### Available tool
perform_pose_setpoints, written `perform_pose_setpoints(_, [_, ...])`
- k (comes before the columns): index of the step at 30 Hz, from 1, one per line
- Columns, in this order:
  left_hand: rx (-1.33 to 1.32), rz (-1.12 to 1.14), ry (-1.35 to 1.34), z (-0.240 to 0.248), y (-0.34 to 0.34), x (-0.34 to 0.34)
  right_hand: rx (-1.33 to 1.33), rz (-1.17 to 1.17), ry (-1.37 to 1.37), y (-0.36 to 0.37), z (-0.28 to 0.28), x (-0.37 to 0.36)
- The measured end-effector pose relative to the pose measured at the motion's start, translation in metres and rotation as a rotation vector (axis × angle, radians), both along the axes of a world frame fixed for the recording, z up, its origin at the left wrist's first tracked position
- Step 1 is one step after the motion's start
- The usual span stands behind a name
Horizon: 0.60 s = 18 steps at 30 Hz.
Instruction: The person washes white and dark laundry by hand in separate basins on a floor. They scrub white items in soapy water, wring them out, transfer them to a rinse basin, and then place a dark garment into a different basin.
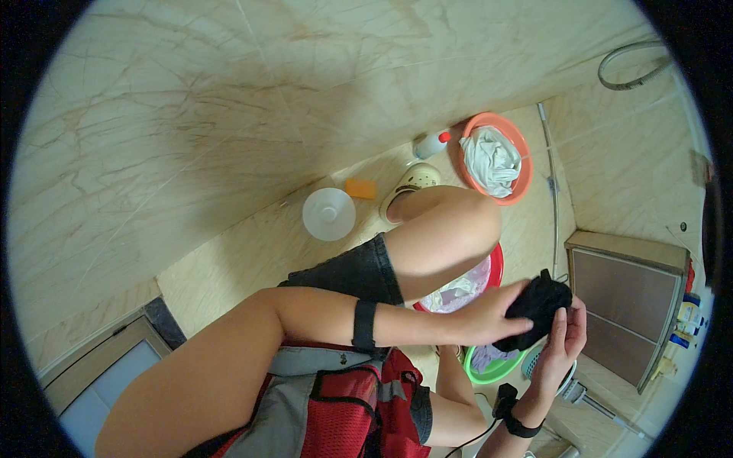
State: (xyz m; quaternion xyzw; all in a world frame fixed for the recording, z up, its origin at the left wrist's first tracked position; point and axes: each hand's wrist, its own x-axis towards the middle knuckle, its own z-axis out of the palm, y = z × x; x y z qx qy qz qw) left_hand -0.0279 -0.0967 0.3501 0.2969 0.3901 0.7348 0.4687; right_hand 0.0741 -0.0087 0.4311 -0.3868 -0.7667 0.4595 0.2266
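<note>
A bunched black cloth (539, 311) is held up between my two hands. My left hand (489, 317) grips its near left side, with the thumb over the fabric. Fingers of my right hand (563, 343) are closed on the cloth's right edge. Below my left hand, partly hidden by my leg and forearm, is a red basin (497, 267) containing pale cloth and whitish water. A green basin (492, 378) with a purple-grey cloth (485, 356) in it stands beneath my hands, between my forearms.
An orange basin (524, 179) holding white cloth (490, 160) stands by the wall, beside a white bottle (430, 145) with a red cap. A translucent tub (329, 214) and an orange block (360, 188) lie near my shoe (418, 179). A cabinet (618, 305) stands at right.
</note>
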Motion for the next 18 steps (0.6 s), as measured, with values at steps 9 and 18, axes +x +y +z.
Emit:
perform_pose_setpoints(9, [-0.235,0.146,0.368,0.009,-0.08,-0.146,0.002,-0.017,0.048,0.008,0.006,0.016])
perform_pose_setpoints(18, [-0.604,0.117,-0.066,-0.078,-0.094,-0.206,-0.138,-0.087,-0.005,0.014,-0.017,0.041])
